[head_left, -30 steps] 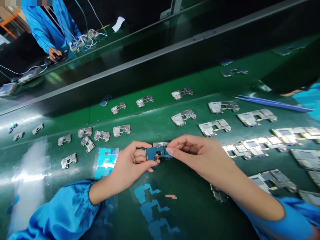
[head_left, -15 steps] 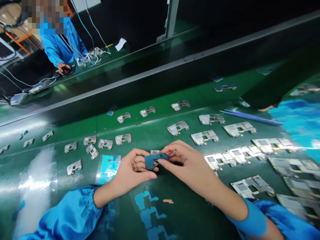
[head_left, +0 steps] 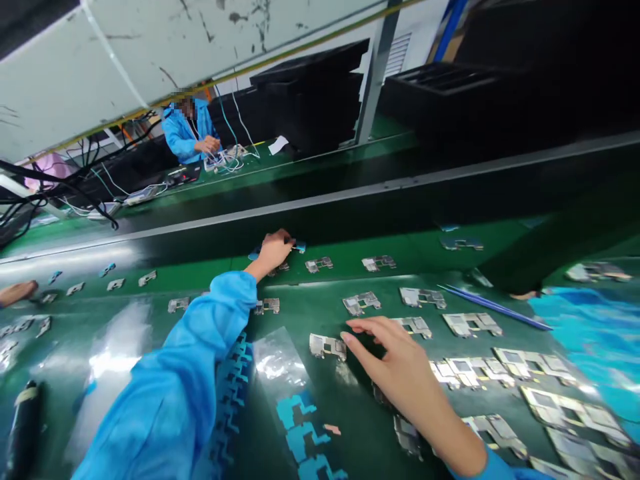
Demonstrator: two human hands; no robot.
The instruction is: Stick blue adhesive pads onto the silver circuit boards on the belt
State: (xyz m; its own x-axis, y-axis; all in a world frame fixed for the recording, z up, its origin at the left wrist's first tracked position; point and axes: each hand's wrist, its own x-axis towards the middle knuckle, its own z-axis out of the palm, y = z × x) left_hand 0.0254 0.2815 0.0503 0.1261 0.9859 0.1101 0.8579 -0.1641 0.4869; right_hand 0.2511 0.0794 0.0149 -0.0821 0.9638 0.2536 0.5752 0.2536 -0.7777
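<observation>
Green tabletop (head_left: pixel 320 283) covered in parts: what is the landmark here?

A clear plastic sheet (head_left: pixel 277 357) near the bottom middle of the view. Everything else can be placed from it.

Where is the left hand?

Well beyond the sheet. A blue sleeve (head_left: pixel 170 380) runs past the sheet's left side, and the left hand (head_left: pixel 273 252) ends up over the far part of the tabletop. Its fingers (head_left: pixel 280 241) curl narrowly around a blue-filmed circuit board (head_left: pixel 299 247). The hand hides most of the board, and only blue edges show on either side.

And the right hand?

Just right of the sheet, palm down. The right hand (head_left: pixel 400 360) holds nothing, and its fingers (head_left: pixel 365 331) are spread wide. They are near a metal-shielded circuit board (head_left: pixel 327 347) at the sheet's edge. Many similar boards lie in rows further right.

What else is nearby?

Blue film cutouts (head_left: pixel 295 427) lie just below the sheet, and blue tweezers (head_left: pixel 495 308) lie well to its right. A black pen-like tool (head_left: pixel 23 427) lies well to its left. Far beyond it, a co-worker (head_left: pixel 187 130) in a blue smock works among white cables (head_left: pixel 225 160).
</observation>
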